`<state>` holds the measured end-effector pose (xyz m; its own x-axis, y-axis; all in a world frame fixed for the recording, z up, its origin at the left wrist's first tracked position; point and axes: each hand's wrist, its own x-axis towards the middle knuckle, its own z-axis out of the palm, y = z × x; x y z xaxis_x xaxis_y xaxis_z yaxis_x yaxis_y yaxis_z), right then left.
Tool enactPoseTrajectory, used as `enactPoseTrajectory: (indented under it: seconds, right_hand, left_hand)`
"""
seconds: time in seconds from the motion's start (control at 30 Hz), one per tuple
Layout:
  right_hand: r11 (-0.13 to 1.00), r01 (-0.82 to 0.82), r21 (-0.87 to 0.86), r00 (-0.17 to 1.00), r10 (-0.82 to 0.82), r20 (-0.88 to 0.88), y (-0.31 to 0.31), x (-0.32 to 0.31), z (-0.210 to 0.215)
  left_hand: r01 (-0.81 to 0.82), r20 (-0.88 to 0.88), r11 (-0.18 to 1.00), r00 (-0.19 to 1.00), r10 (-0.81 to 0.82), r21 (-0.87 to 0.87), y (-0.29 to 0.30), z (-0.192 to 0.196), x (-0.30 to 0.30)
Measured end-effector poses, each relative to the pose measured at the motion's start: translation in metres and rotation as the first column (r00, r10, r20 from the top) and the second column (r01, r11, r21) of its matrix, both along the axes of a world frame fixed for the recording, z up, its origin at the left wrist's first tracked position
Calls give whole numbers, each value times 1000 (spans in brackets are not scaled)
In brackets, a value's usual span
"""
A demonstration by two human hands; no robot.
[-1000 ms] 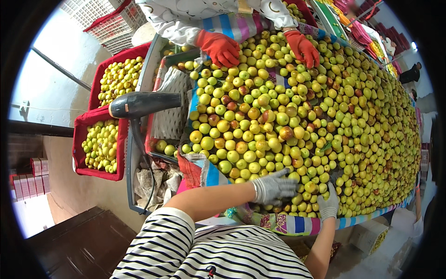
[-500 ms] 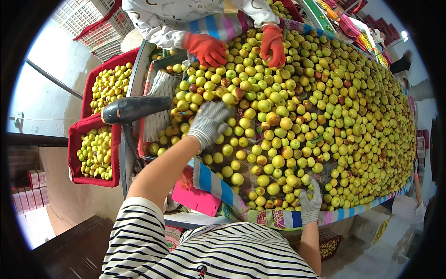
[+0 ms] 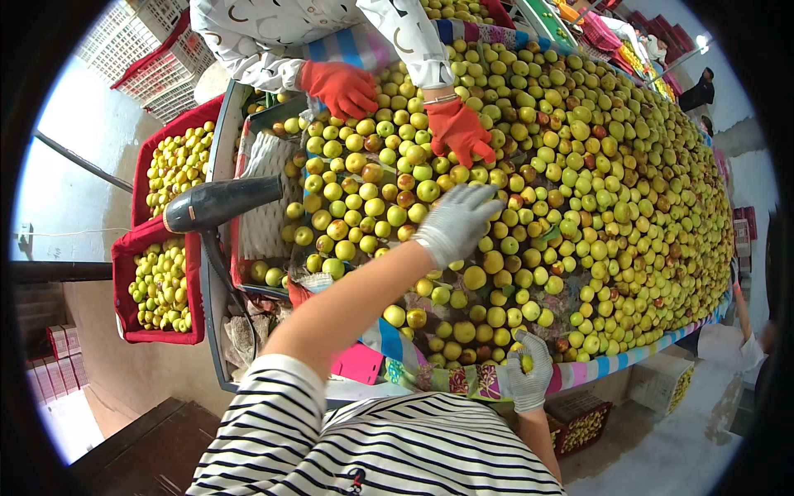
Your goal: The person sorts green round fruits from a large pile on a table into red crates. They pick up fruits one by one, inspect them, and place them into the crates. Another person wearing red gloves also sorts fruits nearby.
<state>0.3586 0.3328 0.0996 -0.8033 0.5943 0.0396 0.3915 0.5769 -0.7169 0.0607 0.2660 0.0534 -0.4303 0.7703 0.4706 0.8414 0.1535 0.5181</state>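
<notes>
Beside red crates (image 3: 157,289), left hand (image 3: 457,221) lies spread over green fruit (image 3: 579,182); right hand (image 3: 528,374) clasps one fruit (image 3: 524,362).

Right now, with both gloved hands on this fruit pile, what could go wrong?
1. The right hand closes round a fruit at the table's near edge; a slack grip might drop it, or knock neighbours off.
2. The left hand reaches in close to a co-worker's red glove; they could bump.
3. The fruit pile lies heaped, so pressing or raking may bruise fruit.
</notes>
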Motion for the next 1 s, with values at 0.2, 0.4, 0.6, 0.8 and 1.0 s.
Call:
enactPoseTrajectory:
  seconds: [0.2,0.4,0.6,0.8,1.0]
  right_hand:
    - [995,-21,94,1000,19,25,-6,0,0]
    - [999,-12,50,1000,13,-12,-2,-1,-6]
    - [998,-25,61,998,28,-55,2,2,-13]
    - [998,-28,48,999,29,-36,1,2,-12]
    - [999,8,39,999,-6,-54,-3,-4,-5]
  left_hand:
    - [-82,-1,965,996,84,-251,28,-31,28]
    - [-45,344,999,938,40,7,-33,-37,49]
    - [-496,854,861,396,338,-111,-84,-30,8]
    - [-755,574,154,330,-749,637,-213,64,-105]
    - [-489,896,752,267,-354,442,-125,16,-47]
